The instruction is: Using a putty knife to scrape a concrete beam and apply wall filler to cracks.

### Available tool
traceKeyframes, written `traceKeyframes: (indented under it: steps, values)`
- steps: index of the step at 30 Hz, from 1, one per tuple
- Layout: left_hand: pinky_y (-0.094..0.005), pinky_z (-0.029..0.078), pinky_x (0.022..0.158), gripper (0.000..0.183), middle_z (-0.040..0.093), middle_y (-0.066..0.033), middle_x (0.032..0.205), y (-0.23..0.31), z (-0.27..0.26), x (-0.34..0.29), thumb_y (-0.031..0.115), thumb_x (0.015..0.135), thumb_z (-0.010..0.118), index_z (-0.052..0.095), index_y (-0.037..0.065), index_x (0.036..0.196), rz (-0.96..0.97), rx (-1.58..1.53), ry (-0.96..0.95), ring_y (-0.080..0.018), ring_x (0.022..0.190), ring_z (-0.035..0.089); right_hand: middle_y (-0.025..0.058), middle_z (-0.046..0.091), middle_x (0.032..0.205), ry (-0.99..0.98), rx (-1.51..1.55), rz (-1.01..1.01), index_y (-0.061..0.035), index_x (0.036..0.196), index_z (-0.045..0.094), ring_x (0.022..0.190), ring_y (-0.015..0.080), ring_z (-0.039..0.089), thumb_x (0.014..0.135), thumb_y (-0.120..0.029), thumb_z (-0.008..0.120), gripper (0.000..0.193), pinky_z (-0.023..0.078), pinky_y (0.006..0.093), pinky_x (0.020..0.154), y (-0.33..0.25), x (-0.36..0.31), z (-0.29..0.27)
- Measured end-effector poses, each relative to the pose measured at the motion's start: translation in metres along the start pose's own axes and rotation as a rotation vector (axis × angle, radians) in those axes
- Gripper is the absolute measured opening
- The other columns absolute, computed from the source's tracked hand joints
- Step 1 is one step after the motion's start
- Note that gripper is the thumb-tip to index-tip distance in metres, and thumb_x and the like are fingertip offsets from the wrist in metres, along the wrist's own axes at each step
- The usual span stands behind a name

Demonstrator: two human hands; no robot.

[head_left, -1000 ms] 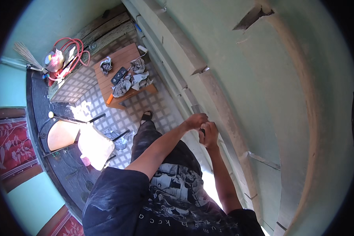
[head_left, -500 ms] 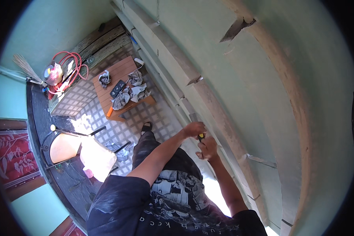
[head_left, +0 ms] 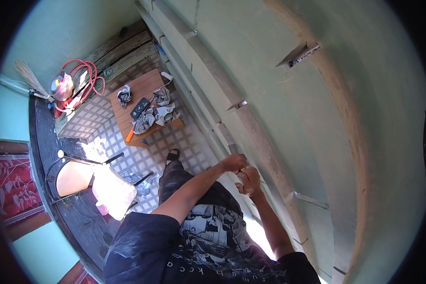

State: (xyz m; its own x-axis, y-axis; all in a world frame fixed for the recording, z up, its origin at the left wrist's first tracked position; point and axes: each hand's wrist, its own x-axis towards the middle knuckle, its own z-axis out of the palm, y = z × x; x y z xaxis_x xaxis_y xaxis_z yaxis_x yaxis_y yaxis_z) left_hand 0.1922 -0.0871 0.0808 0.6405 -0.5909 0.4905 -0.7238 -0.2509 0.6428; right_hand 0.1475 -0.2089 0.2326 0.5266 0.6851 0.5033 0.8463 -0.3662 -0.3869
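Curling together against the pale green wall (head_left: 288,118), both hands meet at its wooden ledge (head_left: 265,156). The left hand (head_left: 234,162) has fingers closed; the right hand (head_left: 250,181) fingers clamp a small yellowish tool (head_left: 242,170), mostly hidden.

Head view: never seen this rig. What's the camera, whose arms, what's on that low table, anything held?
It is a wide fisheye camera worn on a person's head, looking down, so straight edges bend. Both forearms are the person's own. The left hand and right hand meet at a pale green wall panel; a small dark tool seems pinched between them, too small to identify. Below, a low wooden table carries crumpled grey rags and a flat dark device. A red hose lies coiled nearby.
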Motion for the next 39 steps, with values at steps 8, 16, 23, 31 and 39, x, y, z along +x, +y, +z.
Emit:
traceKeyframes:
  steps: [8, 16, 23, 31, 39]
  values:
    - [-0.0402, 0.045, 0.065, 0.020, 0.055, -0.0069, 0.068, 0.005, -0.011, 0.010, 0.019, 0.056, 0.067, 0.055, 0.010, 0.070, -0.010, 0.007, 0.008, -0.0290, 0.072, 0.056, 0.0112, 0.049, 0.084, -0.024, 0.038, -0.013, -0.0053, 0.084, 0.054, 0.077, 0.0308, 0.051, 0.086, -0.039, 0.053, 0.033, 0.041, 0.0436, 0.068, -0.001, 0.007, -0.008]
    - [-0.0407, 0.046, 0.065, 0.023, 0.054, -0.0066, 0.069, 0.005, -0.012, 0.009, 0.017, 0.052, 0.069, 0.056, 0.011, 0.071, -0.031, 0.017, 0.056, -0.0289, 0.073, 0.056, 0.0110, 0.049, 0.084, -0.019, 0.054, 0.023, -0.0057, 0.084, 0.054, 0.077, 0.0307, 0.050, 0.085, -0.036, 0.054, 0.030, 0.041, 0.0428, 0.069, 0.004, 0.001, -0.005]
    - [-0.0404, 0.046, 0.064, 0.017, 0.055, -0.0075, 0.067, -0.001, 0.003, 0.010, 0.019, 0.059, 0.065, 0.056, 0.010, 0.069, 0.007, -0.050, 0.131, -0.0290, 0.070, 0.057, 0.0120, 0.050, 0.086, -0.058, 0.043, 0.071, -0.0061, 0.084, 0.054, 0.079, 0.0316, 0.051, 0.078, -0.028, 0.060, 0.023, 0.041, 0.0434, 0.069, 0.006, -0.001, 0.001]
    - [-0.0408, 0.045, 0.063, 0.018, 0.056, -0.0092, 0.066, -0.012, 0.017, 0.005, 0.024, 0.062, 0.062, 0.055, 0.009, 0.067, 0.015, -0.094, 0.191, -0.0304, 0.069, 0.057, 0.0134, 0.050, 0.082, -0.048, 0.075, 0.151, -0.0044, 0.084, 0.053, 0.078, 0.0331, 0.050, 0.074, -0.020, 0.061, 0.020, 0.042, 0.0440, 0.069, 0.021, 0.001, 0.013]
    - [-0.0406, 0.046, 0.063, 0.019, 0.056, -0.0078, 0.065, -0.007, 0.011, 0.009, 0.024, 0.058, 0.065, 0.055, 0.011, 0.068, 0.014, -0.005, 0.248, -0.0288, 0.068, 0.057, 0.0132, 0.049, 0.074, -0.015, 0.014, 0.065, -0.0060, 0.077, 0.054, 0.071, 0.0333, 0.050, 0.074, -0.026, 0.059, 0.021, 0.039, 0.0451, 0.062, 0.029, -0.007, 0.020]
